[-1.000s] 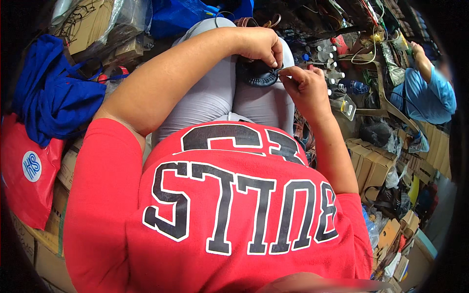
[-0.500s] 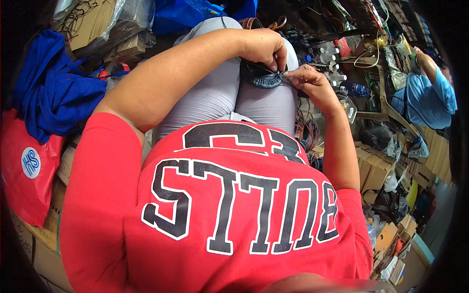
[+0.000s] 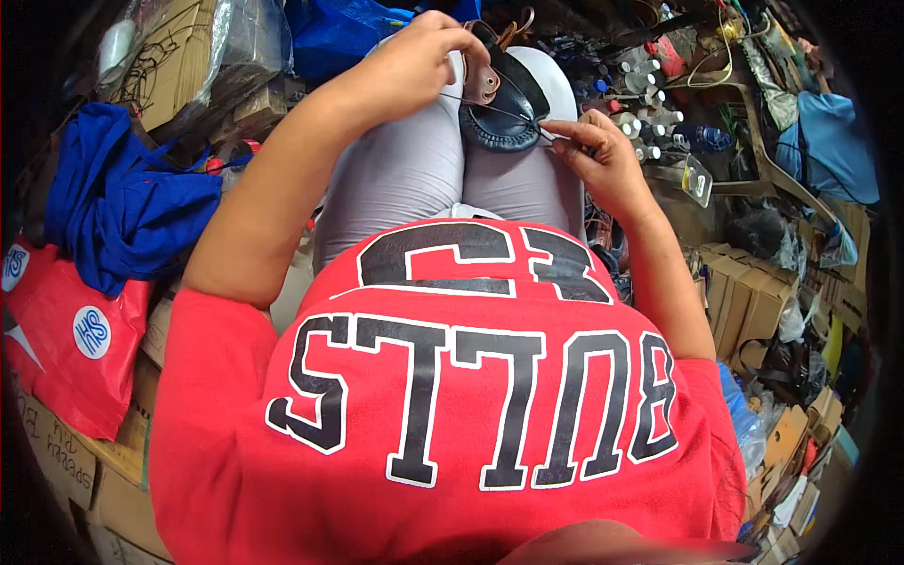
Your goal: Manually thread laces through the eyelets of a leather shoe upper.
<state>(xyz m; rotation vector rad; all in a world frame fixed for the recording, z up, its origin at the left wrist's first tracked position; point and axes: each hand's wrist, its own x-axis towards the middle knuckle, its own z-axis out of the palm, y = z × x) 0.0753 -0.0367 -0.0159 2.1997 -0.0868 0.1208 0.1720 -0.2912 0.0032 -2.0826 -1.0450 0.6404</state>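
Note:
A black leather shoe [image 3: 506,108] with a puckered, stitched toe seam rests between my knees, toe toward me. Beside its opening is a brown leather piece [image 3: 481,83] with small holes. My left hand [image 3: 424,61] is raised to the left of the shoe, fingers curled round a dark thread [image 3: 485,105] that runs taut across to the seam. At the seam's right end my right hand [image 3: 595,151] is closed in a pinch, thumb and forefinger together. A thin pale sliver shows at its fingertips, too small to name.
My grey-trousered thighs [image 3: 523,184] support the shoe. Several plastic bottles [image 3: 650,118] stand to the right, near a wooden frame [image 3: 753,141]. On the left lie a blue cloth [image 3: 122,198] and a red plastic bag [image 3: 80,330]. Cardboard boxes [image 3: 744,292] are stacked at right.
My left hand has moved up and left, away from the seam, drawing the thread out. My right hand stays by the seam. More of the shoe shows.

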